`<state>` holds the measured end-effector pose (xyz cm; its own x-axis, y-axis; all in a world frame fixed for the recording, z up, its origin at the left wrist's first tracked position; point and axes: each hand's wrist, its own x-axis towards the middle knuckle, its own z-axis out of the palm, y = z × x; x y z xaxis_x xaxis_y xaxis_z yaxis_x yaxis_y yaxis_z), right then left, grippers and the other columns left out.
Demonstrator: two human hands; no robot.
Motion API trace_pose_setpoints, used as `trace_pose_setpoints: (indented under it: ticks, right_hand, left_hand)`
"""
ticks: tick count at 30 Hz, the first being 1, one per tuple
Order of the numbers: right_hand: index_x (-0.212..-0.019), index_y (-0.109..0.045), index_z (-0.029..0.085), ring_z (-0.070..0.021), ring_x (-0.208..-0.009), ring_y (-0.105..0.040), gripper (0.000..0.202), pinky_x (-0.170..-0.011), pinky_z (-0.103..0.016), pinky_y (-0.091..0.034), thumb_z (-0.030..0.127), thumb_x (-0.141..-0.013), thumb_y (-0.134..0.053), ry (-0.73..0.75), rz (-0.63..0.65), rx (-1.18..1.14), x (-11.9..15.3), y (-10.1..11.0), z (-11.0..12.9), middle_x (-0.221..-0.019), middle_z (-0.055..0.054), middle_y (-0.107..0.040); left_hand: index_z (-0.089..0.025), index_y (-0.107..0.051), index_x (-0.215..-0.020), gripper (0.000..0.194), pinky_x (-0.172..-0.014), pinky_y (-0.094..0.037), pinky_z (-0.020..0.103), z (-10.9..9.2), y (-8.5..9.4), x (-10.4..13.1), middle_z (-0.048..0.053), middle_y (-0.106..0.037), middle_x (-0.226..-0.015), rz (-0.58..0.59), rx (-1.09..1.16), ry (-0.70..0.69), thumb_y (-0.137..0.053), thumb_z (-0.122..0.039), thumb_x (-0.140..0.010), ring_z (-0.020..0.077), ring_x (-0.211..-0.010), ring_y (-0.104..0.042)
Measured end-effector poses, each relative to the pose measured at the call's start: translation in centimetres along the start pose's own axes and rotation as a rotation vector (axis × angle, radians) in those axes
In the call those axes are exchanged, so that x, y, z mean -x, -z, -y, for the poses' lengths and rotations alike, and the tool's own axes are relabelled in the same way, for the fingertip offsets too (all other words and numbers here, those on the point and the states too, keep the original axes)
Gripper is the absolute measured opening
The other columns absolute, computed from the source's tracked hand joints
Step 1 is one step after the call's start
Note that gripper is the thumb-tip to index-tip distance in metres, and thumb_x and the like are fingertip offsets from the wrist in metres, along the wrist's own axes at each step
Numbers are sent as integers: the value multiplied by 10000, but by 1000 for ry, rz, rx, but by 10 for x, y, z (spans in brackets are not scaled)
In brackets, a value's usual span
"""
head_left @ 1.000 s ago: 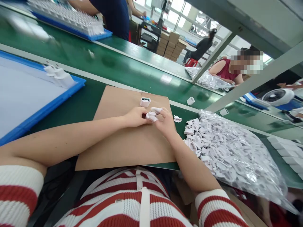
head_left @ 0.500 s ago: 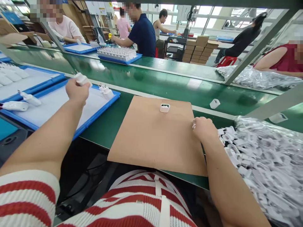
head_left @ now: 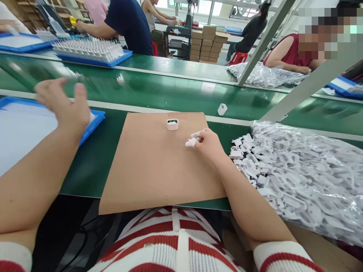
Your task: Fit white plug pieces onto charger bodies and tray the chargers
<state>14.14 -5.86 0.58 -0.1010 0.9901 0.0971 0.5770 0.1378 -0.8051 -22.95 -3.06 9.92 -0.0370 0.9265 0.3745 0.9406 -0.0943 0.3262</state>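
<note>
Left hand (head_left: 66, 105) now empty, unlabelled

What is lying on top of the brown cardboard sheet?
On the cardboard sheet stands one small white housing, open side up. The right hand rests at its right edge, fingers holding a small white part. What the hand covers cannot be seen.

One head-worn camera looked forward and down, close over the cardboard sheet (head_left: 159, 162). The green conveyor (head_left: 170, 90) crossed the upper frame.
</note>
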Motion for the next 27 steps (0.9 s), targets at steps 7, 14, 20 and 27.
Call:
trace_pose_setpoints:
  ticks: [7,14,20,27]
  right_hand:
    - [-1058,-743,164,-181,-790,-697,477,-807,-347,-554,388,-669,-906,-229,80,-609,-1,-4,-4,-917,-54,-731]
    - [-1095,-674,166,-147,-750,-683,558,-697,-269,-523,300,-611,-915,-287,-27,-700,-6,1,-2,-902,-34,-747]
    - [-1099,-723,193,-180,-855,-641,245,-813,-331,-535,245,-860,-709,70,-105,-80,2,1,2,-1006,-53,-700]
    - [-1094,-763,196,-230,-950,-629,265,-825,-340,-524,137,-908,-585,147,-74,322,5,0,-1,-988,-75,-655]
  left_hand:
    - [-292,-235,-1655,822,-1217,-322,452,-62,-91,-19,29,-115,-1743,549,144,-502,-531,-405,-896,329,-1559,-228]
    - [-238,-522,-1505,666,-1068,-460,359,-97,-101,-40,86,-515,-1539,760,-74,-584,-517,-220,-840,305,-1314,-563]
    - [-273,-523,-1477,776,-880,-512,322,-99,-86,-16,109,-564,-1446,734,19,-430,-716,-559,-782,295,-1114,-657]
    - [-192,-722,-1010,404,-775,-494,305,-108,-117,23,54,-679,-1008,626,486,-397,-711,-548,-819,213,-879,-638]
